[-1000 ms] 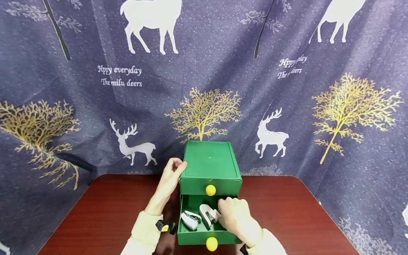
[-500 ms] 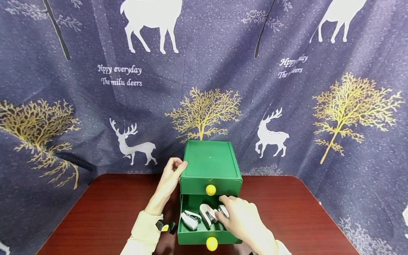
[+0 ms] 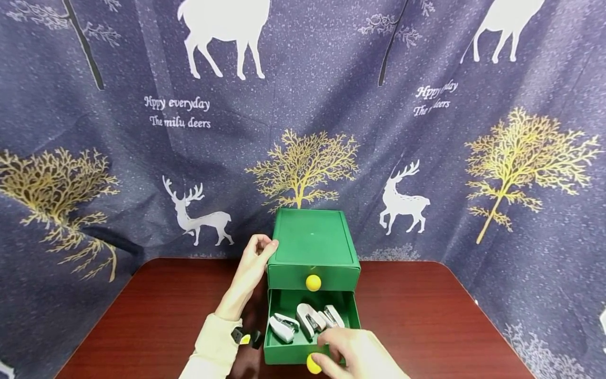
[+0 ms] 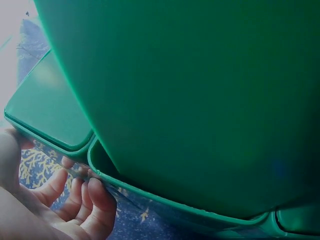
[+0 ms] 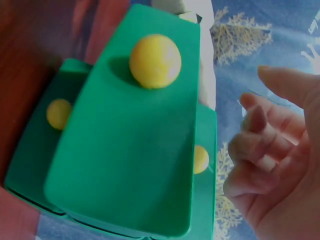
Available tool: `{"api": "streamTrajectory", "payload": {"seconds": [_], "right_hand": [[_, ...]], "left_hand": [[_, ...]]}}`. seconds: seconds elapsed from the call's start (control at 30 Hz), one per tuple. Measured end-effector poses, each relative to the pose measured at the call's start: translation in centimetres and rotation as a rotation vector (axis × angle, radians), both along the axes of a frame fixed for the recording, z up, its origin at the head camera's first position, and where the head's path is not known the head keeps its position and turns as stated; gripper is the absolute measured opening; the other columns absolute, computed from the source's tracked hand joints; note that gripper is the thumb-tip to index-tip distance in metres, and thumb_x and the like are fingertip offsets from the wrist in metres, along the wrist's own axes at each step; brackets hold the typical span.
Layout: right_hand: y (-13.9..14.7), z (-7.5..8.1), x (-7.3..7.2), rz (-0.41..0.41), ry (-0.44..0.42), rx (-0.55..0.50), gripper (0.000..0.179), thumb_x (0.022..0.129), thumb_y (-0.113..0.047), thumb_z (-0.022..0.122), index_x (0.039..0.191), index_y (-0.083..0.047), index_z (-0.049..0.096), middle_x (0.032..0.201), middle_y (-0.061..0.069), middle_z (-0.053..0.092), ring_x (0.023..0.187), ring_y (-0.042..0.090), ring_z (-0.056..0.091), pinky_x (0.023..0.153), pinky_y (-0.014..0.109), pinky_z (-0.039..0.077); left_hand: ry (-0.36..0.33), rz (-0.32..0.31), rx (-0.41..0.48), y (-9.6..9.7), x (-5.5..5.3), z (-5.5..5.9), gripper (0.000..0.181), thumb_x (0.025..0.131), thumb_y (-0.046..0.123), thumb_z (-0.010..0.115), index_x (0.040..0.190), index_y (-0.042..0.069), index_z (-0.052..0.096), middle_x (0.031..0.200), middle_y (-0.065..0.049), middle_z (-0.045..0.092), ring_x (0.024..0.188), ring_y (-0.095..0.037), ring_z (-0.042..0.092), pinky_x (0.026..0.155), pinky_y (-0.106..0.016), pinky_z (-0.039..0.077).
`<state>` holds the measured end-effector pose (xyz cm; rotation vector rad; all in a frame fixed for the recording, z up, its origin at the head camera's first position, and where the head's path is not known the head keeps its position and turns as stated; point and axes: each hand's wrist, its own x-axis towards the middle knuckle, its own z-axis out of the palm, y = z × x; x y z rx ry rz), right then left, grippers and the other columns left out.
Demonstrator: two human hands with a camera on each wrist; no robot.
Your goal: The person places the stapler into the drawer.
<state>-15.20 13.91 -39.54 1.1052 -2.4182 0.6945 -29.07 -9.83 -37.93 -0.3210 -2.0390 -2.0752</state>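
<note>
A green drawer cabinet (image 3: 312, 237) with round yellow knobs has its middle drawer (image 3: 284, 353) pulled out. Inside lie three small white staplers: a left one (image 3: 283, 329), a middle one (image 3: 306, 316) and a right one (image 3: 335, 315). My left hand (image 3: 251, 266) rests its fingertips against the cabinet's left side, with its thumb near the top edge. My right hand (image 3: 357, 352) hovers before the drawer front, its fingers loosely bent. The right wrist view shows a gap between those fingers and the drawer's knob (image 5: 155, 61).
The cabinet stands on a reddish-brown table (image 3: 416, 316). A dark blue cloth (image 3: 303, 105) with deer and trees hangs behind it. The top drawer's knob (image 3: 313, 282) and a bottom drawer's knob (image 5: 59, 114) mark the drawers that are in.
My right hand has let go of the right stapler, now lying in the drawer. It has drawn back and down to the drawer's front knob. The left hand stays in place.
</note>
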Motion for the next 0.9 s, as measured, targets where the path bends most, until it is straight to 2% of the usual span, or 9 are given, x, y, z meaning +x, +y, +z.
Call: {"api": "streamTrajectory", "payload": {"seconds": [0.23,0.37,0.57,0.77,0.9], "right_hand": [[0.1,-1.9,0.4,0.061,-0.09,0.042,0.011,0.093,-0.032,0.068,0.095,-0.025,0.059,0.072,-0.023,0.046,0.064,-0.012,0.042,0.057,0.004,0.033],[0.2,-2.8,0.5,0.053,-0.104,0.105,0.015,0.094,-0.036,0.066,0.101,-0.025,0.058,0.077,-0.021,0.051,0.067,-0.01,0.046,0.06,0.005,0.035],[0.2,-4.0,0.4,0.0,-0.025,0.144,0.025,0.087,-0.024,0.074,0.105,-0.023,0.057,0.075,-0.019,0.049,0.062,-0.009,0.043,0.055,0.006,0.034],[0.0,-5.1,0.2,-0.042,0.081,0.098,0.031,0.082,-0.02,0.078,0.105,-0.023,0.059,0.074,-0.018,0.049,0.06,-0.008,0.043,0.052,0.008,0.034],[-0.2,-5.5,-0.1,-0.05,0.147,0.055,0.033,0.079,-0.02,0.081,0.104,-0.024,0.06,0.073,-0.018,0.048,0.059,-0.008,0.043,0.051,0.007,0.035]], "left_hand": [[-0.001,0.002,-0.004,0.0,0.0,0.0,0.015,0.097,0.012,0.06,0.103,0.001,0.051,0.087,-0.004,0.045,0.069,-0.014,0.042,0.056,-0.022,0.035],[-0.002,0.002,-0.003,0.0,0.0,-0.1,0.015,0.097,0.012,0.06,0.103,0.001,0.051,0.088,-0.004,0.044,0.07,-0.014,0.042,0.057,-0.022,0.035],[0.0,0.0,0.001,0.0,-0.1,-0.2,0.016,0.097,0.012,0.06,0.104,0.001,0.051,0.087,-0.004,0.044,0.069,-0.013,0.042,0.057,-0.022,0.035],[-0.004,-0.005,0.008,0.0,0.0,-0.1,0.016,0.098,0.011,0.06,0.104,0.0,0.051,0.088,-0.004,0.045,0.07,-0.013,0.042,0.057,-0.022,0.035],[-0.007,-0.005,0.009,0.0,-0.3,-0.3,0.015,0.097,0.012,0.06,0.104,0.001,0.051,0.088,-0.004,0.045,0.07,-0.013,0.042,0.056,-0.023,0.035]]}}
